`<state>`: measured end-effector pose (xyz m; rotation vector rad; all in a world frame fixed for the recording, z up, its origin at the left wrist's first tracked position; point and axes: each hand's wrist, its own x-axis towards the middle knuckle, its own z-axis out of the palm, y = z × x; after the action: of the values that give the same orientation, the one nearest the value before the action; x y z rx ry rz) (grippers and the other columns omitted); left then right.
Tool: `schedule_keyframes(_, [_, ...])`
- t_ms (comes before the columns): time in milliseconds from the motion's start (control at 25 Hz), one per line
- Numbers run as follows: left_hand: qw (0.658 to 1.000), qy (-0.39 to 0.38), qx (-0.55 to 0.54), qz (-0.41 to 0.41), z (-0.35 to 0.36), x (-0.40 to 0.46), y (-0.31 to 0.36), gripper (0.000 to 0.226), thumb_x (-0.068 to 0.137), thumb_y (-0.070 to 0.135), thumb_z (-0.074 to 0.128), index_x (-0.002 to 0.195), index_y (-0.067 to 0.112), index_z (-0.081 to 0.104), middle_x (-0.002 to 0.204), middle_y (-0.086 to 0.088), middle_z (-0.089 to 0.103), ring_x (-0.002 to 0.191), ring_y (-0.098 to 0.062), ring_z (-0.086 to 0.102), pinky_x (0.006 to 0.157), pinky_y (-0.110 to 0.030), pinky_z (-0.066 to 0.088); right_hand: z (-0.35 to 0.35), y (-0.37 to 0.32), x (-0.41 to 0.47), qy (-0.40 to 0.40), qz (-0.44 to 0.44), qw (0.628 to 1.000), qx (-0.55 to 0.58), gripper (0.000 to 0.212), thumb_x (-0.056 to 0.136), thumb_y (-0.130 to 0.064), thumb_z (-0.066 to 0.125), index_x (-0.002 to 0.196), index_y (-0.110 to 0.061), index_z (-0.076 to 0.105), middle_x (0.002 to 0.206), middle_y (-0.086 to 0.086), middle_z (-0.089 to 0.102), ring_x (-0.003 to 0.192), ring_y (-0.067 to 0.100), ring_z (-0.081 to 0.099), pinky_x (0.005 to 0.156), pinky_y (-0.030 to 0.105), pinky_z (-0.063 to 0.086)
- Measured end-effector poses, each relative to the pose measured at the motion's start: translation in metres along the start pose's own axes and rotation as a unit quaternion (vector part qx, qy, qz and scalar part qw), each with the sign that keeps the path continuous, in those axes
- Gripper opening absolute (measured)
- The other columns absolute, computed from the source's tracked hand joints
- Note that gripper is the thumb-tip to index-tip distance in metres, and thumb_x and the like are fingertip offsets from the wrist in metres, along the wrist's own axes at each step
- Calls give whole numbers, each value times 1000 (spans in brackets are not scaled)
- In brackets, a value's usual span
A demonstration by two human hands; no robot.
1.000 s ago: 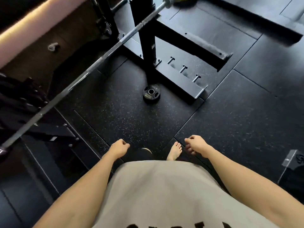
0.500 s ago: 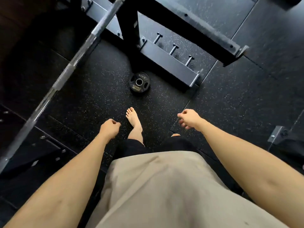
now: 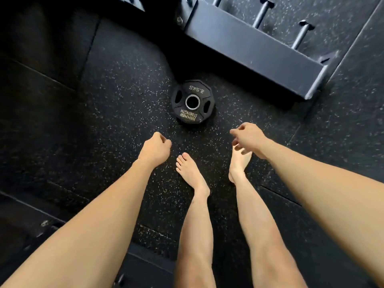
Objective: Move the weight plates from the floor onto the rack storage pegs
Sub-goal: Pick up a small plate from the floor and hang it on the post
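Note:
A small black 2.5 kg weight plate (image 3: 192, 101) with a steel centre ring lies flat on the speckled rubber floor, just in front of the rack's base beam (image 3: 249, 48). Steel storage pegs (image 3: 262, 12) stick out from the far side of that beam. My left hand (image 3: 154, 147) hangs with its fingers curled and holds nothing, a short way below and left of the plate. My right hand (image 3: 248, 137) hangs loosely curled and empty, below and right of the plate. Neither hand touches the plate.
My two bare feet (image 3: 192, 173) stand on the floor just behind the plate. The rack beam ends in an angled foot (image 3: 315, 84) at the right. A dark bench base with bolts (image 3: 44, 223) lies at the lower left.
I have stepped closer and bent down; the plate and rack beam now look much larger and nearer. Both hands have dropped toward the plate, and the barbell has left the view.

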<state>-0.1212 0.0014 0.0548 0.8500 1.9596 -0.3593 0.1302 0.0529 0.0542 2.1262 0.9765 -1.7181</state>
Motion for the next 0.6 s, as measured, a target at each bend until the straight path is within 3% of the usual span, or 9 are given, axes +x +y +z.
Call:
schedule_keyframes(80, [1000, 12, 9, 6, 11, 56, 5, 31, 100, 35, 42, 119, 12, 48, 120, -13, 59, 93, -25, 49, 80, -34, 38, 17, -6, 54, -1, 3, 1000, 10, 22, 93, -20, 49, 72, -12, 47, 67, 16, 58, 59, 30, 56, 53, 36, 50])
schedule_keyframes(160, [999, 28, 12, 12, 23, 114, 13, 32, 100, 36, 40, 119, 11, 46, 121, -16, 59, 94, -28, 51, 80, -36, 39, 37, -9, 111, 4, 9, 1000, 30, 21, 90, -21, 48, 71, -12, 44, 63, 13, 53, 53, 27, 50, 49, 34, 47])
schedule_keyframes(240, [999, 39, 18, 25, 34, 165, 22, 35, 100, 37, 39, 122, 10, 43, 121, -17, 58, 95, -29, 51, 80, -37, 40, 57, -10, 162, 35, -1, 999, 32, 21, 86, -30, 49, 83, -9, 53, 73, 13, 60, 59, 28, 59, 62, 44, 59])
schedule_keyframes(320, [997, 49, 29, 47, 43, 205, 32, 38, 101, 35, 39, 127, 8, 40, 124, -17, 57, 97, -30, 50, 80, -37, 38, 73, -12, 202, 62, -4, 998, 15, 43, 79, -39, 48, 102, -5, 58, 88, 15, 67, 70, 31, 68, 72, 48, 61])
schedule_keyframes(440, [992, 86, 38, 82, 54, 245, 43, 40, 100, 29, 41, 134, 8, 37, 127, -18, 54, 106, -34, 52, 83, -41, 39, 90, -14, 240, 68, 7, 997, -28, 54, 81, -44, 47, 113, -2, 56, 100, 19, 68, 75, 34, 70, 74, 47, 60])
schedule_keyframes(600, [983, 123, 85, 102, 65, 277, 54, 52, 101, 33, 45, 142, 6, 27, 134, -18, 48, 114, -42, 53, 88, -50, 41, 99, -14, 273, 101, 2, 990, -96, 58, 90, -51, 42, 119, -3, 53, 112, 18, 66, 97, 38, 65, 86, 38, 51])
